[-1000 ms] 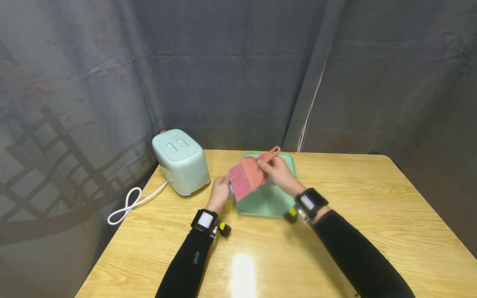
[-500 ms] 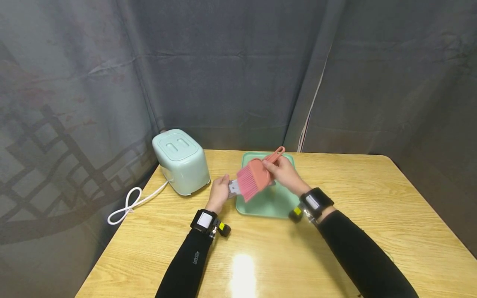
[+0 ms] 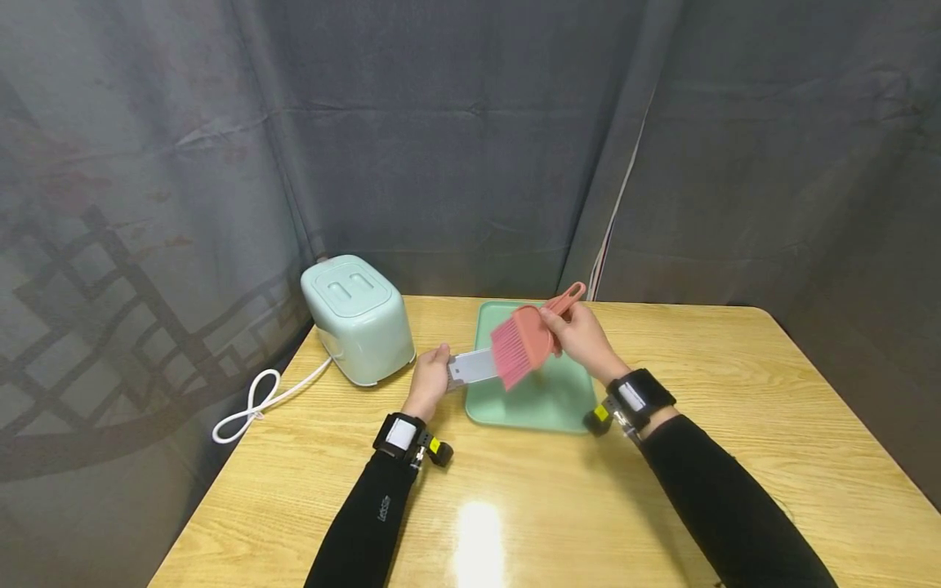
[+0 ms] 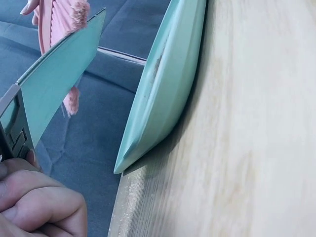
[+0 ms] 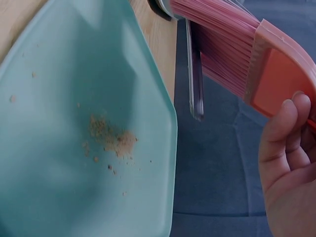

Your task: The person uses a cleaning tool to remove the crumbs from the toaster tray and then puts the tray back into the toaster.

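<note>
- A white cord (image 3: 253, 404) lay looped at the left of the head view, running to a mint-green toaster (image 3: 357, 317) that stood left of centre on the wooden table (image 3: 735, 425).
- The left hand (image 3: 430, 380) sat just right of the toaster, fingers curled round the near end of a flat grey crumb tray (image 3: 474, 367). The left wrist view showed those fingers (image 4: 39, 200) clenched at the lower left, with the crumb tray (image 4: 59, 94) slanting up towards the upper left.
- The crumb tray reached from that hand out over the left edge of the green tray (image 3: 559, 400), which lay flat on the table at the centre.
- The right hand (image 3: 581, 335), right of centre, gripped the handle of a pink brush (image 3: 525, 343), bristles pointing down and left onto the far end of the crumb tray.
- In the right wrist view the brush (image 5: 232, 54) crossed the top, and brown crumbs (image 5: 111, 140) lay in the green tray (image 5: 59, 187) at centre left.
- Doing this well likely meant keeping the crumb tray tilted over the green tray and stroking the bristles towards its far end, so crumbs fell inside the rim and not on the table.
- Small lettering ran along the left sleeve (image 3: 385, 506) at the bottom centre, too small to read. No other writing could be made out.
</note>
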